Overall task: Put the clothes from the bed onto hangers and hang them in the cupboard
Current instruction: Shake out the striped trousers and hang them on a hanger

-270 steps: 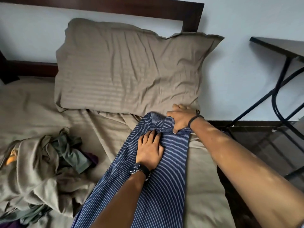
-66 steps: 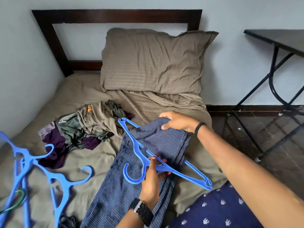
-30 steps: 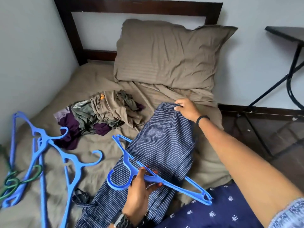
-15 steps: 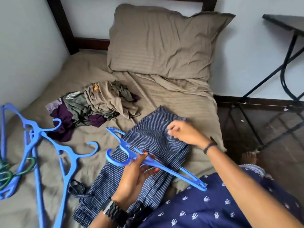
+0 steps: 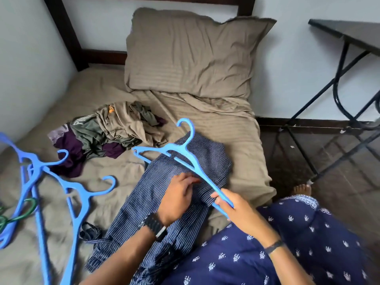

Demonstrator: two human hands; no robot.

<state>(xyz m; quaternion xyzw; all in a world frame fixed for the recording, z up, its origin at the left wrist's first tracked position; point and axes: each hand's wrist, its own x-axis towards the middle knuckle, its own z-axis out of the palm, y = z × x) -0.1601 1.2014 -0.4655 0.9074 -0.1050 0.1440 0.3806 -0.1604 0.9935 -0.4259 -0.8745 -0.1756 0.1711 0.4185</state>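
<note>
Blue pinstriped trousers (image 5: pixel 152 204) lie lengthwise on the bed (image 5: pixel 236 145), their upper end folded over. A blue plastic hanger (image 5: pixel 183 153) is held above them, hook pointing toward the pillow. My right hand (image 5: pixel 232 206) grips the hanger's near arm end. My left hand (image 5: pixel 178 196), with a dark watch on the wrist, presses on the striped cloth just under the hanger's bar. A heap of olive, tan and purple clothes (image 5: pixel 111 132) sits to the left of the trousers.
Several spare blue hangers (image 5: pixel 67 194) and a green one (image 5: pixel 18 212) lie on the bed's left side. A tan pillow (image 5: pixel 189 56) leans on the dark headboard. A black metal-legged table (image 5: pixel 349 36) stands to the right over dark floor.
The hanger passed from my left hand to my right and turned so its hook points away. My right hand left the trouser top; my left hand now rests on the cloth.
</note>
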